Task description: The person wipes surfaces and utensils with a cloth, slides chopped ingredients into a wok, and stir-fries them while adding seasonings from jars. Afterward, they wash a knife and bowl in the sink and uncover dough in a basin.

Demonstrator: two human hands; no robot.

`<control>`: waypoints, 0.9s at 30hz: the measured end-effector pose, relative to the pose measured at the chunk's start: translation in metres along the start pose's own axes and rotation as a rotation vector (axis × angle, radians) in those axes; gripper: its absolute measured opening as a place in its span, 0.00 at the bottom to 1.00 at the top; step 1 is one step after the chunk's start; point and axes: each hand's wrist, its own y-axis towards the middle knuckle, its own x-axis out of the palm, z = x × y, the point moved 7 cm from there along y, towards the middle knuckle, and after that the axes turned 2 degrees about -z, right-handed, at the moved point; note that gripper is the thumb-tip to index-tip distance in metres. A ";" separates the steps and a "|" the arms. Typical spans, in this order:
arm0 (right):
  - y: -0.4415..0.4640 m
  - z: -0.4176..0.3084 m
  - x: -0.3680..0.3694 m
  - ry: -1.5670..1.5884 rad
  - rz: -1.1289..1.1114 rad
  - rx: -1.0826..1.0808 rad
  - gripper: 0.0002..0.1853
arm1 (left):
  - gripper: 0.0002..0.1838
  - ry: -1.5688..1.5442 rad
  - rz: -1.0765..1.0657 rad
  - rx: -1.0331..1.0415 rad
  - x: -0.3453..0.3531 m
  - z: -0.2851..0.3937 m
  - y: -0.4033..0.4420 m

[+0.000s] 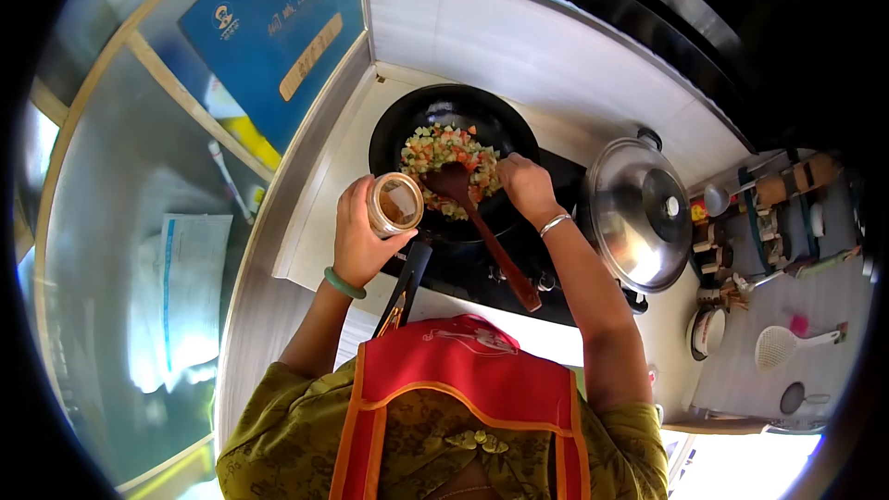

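My left hand (359,227) is wrapped round a small open jar (395,203) with brown powder inside, beside the near left rim of the wok. My right hand (526,185) is over the wok's right side, its fingers pinched together; what they hold, if anything, is too small to make out. The black wok (491,111) contains diced vegetables (449,148) in white, orange and green. A reddish-brown wooden spatula (495,255) leans in the wok, its blade in the food and its handle over the near rim, untouched by either hand.
The wok sits on a black stove (472,273), its handle (412,268) pointing towards me. A lidded steel pot (639,213) stands close on the right. Utensils, including a slotted white spoon (787,345), hang at the far right. A glass-paned partition (130,213) rises on the left.
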 end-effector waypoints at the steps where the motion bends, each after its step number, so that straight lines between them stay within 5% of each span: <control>1: -0.009 0.006 0.011 0.001 -0.058 0.028 0.02 | 0.48 0.005 -0.006 0.014 0.001 0.001 0.000; 4: -0.004 0.001 -0.010 0.076 -0.048 0.105 0.02 | 0.48 -0.001 -0.017 0.013 0.005 0.003 0.004; 8: -0.002 -0.018 -0.065 0.629 0.134 0.364 0.04 | 0.48 -0.022 -0.021 0.062 0.007 0.007 0.006; 10: -0.004 -0.053 -0.075 0.917 -0.051 0.344 0.05 | 0.47 -0.051 -0.030 0.073 0.011 0.009 0.006; 13: -0.001 -0.120 -0.081 0.601 -0.131 -0.010 0.04 | 0.46 -0.029 -0.022 0.240 0.016 0.028 0.003; 17: -0.003 -0.131 -0.064 0.414 -0.160 -0.006 0.04 | 0.45 0.030 -0.031 0.369 0.022 0.043 0.000; 27: -0.024 -0.093 -0.041 1.030 -0.098 0.356 0.07 | 0.49 0.002 0.023 0.163 0.014 0.023 0.003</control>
